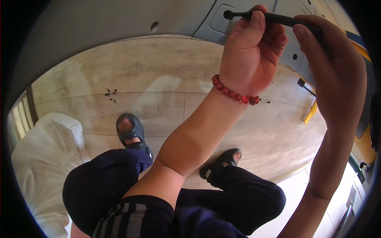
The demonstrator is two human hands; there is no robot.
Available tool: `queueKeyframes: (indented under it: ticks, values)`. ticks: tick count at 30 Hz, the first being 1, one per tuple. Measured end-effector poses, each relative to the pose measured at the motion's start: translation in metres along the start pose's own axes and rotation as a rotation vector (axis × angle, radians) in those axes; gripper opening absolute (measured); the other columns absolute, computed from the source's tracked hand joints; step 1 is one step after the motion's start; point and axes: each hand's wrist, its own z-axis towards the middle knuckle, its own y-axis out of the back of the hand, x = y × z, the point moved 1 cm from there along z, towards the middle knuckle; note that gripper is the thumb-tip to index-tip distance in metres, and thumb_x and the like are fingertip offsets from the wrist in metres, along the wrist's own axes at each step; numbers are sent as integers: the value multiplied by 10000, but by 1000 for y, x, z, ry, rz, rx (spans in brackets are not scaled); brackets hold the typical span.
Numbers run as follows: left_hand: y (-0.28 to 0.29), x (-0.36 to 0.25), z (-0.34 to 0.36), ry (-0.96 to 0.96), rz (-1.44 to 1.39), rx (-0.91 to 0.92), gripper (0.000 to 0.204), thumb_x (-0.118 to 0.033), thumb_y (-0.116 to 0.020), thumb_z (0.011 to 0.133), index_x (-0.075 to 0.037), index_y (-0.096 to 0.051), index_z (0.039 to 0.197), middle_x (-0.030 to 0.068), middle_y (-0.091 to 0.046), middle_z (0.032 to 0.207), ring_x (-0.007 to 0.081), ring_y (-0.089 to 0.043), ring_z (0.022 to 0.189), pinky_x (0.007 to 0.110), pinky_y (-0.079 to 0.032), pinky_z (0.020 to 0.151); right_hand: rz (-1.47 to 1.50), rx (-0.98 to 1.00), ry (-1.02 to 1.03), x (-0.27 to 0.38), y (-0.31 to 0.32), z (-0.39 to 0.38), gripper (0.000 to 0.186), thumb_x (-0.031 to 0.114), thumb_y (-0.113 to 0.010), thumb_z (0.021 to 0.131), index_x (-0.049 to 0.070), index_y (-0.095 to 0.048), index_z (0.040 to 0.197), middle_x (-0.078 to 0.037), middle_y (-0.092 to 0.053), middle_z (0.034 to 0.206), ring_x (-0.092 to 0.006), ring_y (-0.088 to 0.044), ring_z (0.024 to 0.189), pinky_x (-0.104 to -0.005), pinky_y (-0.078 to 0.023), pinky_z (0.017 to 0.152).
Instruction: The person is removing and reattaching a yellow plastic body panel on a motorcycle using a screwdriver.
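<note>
A long black screwdriver (pixel 278 18) reaches into a round recessed hole (pixel 228 15) in the grey panel (pixel 216 29) at the top. My left hand (pixel 254 55), with a red bead bracelet (pixel 234 94) at its wrist, pinches the tool near its thin shaft, thumb on the near side. The left hand's other fingers curl in loosely. My right hand (pixel 337 55) is wrapped round the handle's right end, its thumb laid along it. The tip is hidden inside the hole.
Small dark screws (pixel 111 95) lie scattered on the wood-look floor (pixel 154 59); a few more are by my left wrist. A white plastic-covered object (pixel 47 158) stands at left. A yellow leg-like part (pixel 311 112) is at right. More holes (pixel 154 26) dot the panel.
</note>
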Motion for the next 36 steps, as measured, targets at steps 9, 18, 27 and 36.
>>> queueKeyframes:
  ticks: [9, 18, 27, 36]
  values:
    - [0, 3, -2, -50, 79, -103, 139, -230, -592, 1040, -118, -623, 1115, 44, -712, 943, 158, -693, 854, 310, -577, 770, 94, 30, -51, 3, -2, 1, 272, 196, -694, 979, 25, -708, 1190, -29, -712, 922, -65, -637, 844, -201, -489, 748]
    - [-2, -6, -3, -42, -75, -6, 219, -237, -556, 1053, -55, -653, 1128, 91, -725, 1005, 201, -699, 926, 331, -572, 846, -137, 25, 361, 13, 3, 20, 209, 160, -663, 974, 25, -691, 1131, -63, -684, 929, -104, -620, 817, -235, -485, 737]
    - [5, -17, 5, 30, -158, 190, 265, -242, -529, 1061, -19, -653, 1129, 89, -707, 1089, 184, -655, 990, 322, -541, 896, -298, 145, 566, 22, 9, 34, 181, 186, -636, 971, 15, -644, 914, -105, -616, 764, -193, -585, 683, -304, -476, 652]
    - [-27, -19, -6, 92, 44, -5, 310, -222, -492, 1075, -23, -607, 1283, 83, -675, 1225, 219, -609, 1215, 355, -485, 1089, -157, -30, 130, 68, -7, 33, 341, 212, -610, 967, 5, -597, 697, -147, -549, 598, -281, -551, 550, -373, -467, 567]
